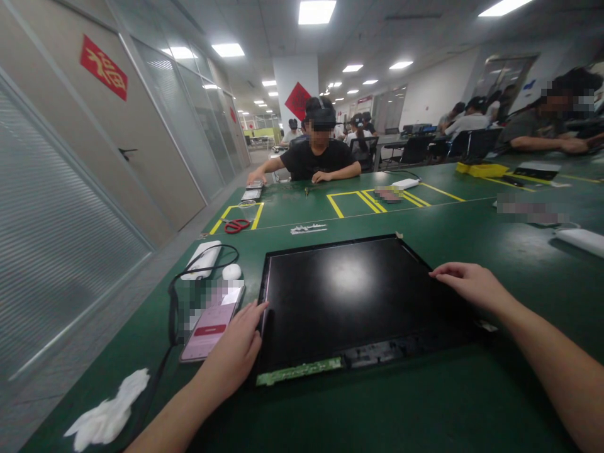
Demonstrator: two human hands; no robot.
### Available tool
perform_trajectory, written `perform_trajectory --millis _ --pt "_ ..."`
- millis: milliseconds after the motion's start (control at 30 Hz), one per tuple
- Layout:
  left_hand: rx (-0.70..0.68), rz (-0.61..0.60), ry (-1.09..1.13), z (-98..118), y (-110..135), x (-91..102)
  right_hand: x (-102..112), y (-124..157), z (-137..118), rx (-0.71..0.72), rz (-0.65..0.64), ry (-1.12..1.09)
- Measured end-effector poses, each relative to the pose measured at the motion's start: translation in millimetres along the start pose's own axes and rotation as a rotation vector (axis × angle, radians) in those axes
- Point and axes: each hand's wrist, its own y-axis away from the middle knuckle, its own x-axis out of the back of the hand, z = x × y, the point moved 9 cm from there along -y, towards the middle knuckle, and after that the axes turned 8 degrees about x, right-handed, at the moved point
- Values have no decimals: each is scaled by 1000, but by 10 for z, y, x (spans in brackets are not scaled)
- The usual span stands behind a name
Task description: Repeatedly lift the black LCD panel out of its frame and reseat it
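Note:
A black flat display panel (349, 296) lies on the green table (425, 409) in front of me, with a green circuit strip (299, 371) along its near edge. My left hand (236, 349) rests against the panel's left edge, fingers together and stretched forward. My right hand (469, 283) lies flat on the panel's right edge, fingers extended. Neither hand grips anything.
A phone (210, 324) with a lit screen, a black cable (174, 302), a white power bank (202, 259) and a white round object (231, 272) sit left of the panel. A white cloth (108, 415) lies near left. Red scissors (236, 225) farther off. A person (316, 154) sits across.

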Motion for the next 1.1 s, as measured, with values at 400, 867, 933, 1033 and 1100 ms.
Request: perform_trajectory --millis 400,867,933,1033,1100 --pt "30 -35 -34 24 -2 2 -16 51 -59 36 63 -22" --pt "81 33 266 47 16 212 100 60 107 -35 212 -42" --pt "135 28 375 67 22 258 65 53 107 -33 187 -45" --pt "294 -34 636 44 33 223 29 54 79 -23 158 -56" --pt "411 -48 839 11 49 173 16 55 64 -15 142 -50"
